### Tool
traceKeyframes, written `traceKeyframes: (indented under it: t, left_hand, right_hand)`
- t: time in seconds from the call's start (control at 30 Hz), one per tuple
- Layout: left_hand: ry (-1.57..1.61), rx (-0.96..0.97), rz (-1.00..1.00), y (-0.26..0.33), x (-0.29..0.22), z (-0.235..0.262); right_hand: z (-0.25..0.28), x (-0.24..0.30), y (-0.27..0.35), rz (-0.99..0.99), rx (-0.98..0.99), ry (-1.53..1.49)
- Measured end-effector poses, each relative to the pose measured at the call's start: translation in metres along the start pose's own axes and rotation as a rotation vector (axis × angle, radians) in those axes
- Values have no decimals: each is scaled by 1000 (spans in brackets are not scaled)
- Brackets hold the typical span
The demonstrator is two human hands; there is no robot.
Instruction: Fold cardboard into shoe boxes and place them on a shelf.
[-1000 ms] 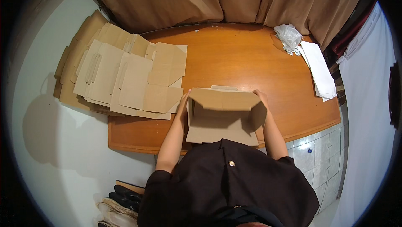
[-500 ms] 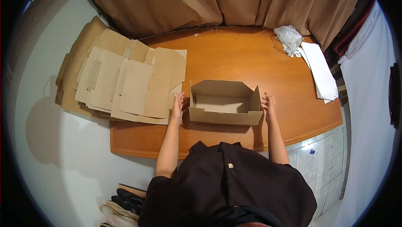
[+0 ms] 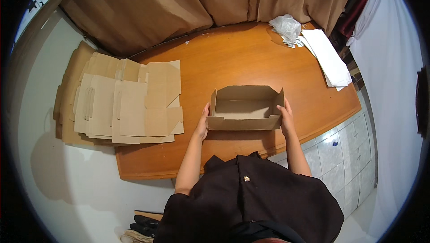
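A brown cardboard box [image 3: 244, 124] with an open top stands before me at the table's near side, its inside bare. My left hand [image 3: 203, 122] is pressed to its left end, with the fingers along the outer wall. At the opposite end my right hand [image 3: 287, 117] grips the wall, its thumb near the upper edge and its fingers outside. The box's end flaps and cut corners stand upright. Whether its base touches the table I cannot tell.
Flat cardboard blanks [image 3: 130, 108] lie in overlapping piles on the left of the wooden table [image 3: 228, 59]. A crumpled clear plastic bag [image 3: 286, 28] and white paper sheets [image 3: 328, 59] are at the far right. Brown curtains [image 3: 148, 14] hang behind; a white wall bounds the left.
My hands have moved in from beside the box and now hold its two ends. The view has turned slightly, shifting the table and the piles.
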State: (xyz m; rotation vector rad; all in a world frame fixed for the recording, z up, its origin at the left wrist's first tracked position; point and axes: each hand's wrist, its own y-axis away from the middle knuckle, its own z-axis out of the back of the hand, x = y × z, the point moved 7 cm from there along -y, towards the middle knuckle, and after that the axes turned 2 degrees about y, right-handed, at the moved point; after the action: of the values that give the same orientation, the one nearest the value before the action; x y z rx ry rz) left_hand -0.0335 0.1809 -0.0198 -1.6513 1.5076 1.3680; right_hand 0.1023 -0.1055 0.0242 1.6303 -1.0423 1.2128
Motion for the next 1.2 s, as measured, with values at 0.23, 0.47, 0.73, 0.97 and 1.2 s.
traceKeyframes:
  t: [0.23,0.47,0.73,0.97,1.2]
  left_hand:
    - [-363,-68,-463,13,-65,-41]
    - [-983,-188,-470,16,-83,-57]
    - [-970,-209,-405,16,-70,-87]
    - [-1131,-360,-528,9,-47,-122]
    - [-1234,-120,-662,4,-19,-130]
  right_hand:
    - [46,-1,-7,-40,-233,14]
    - [74,8,-12,41,-274,116]
    - [85,43,-17,284,-309,382]
    - [60,46,-16,560,-295,813]
    - [50,47,-12,674,-254,1022]
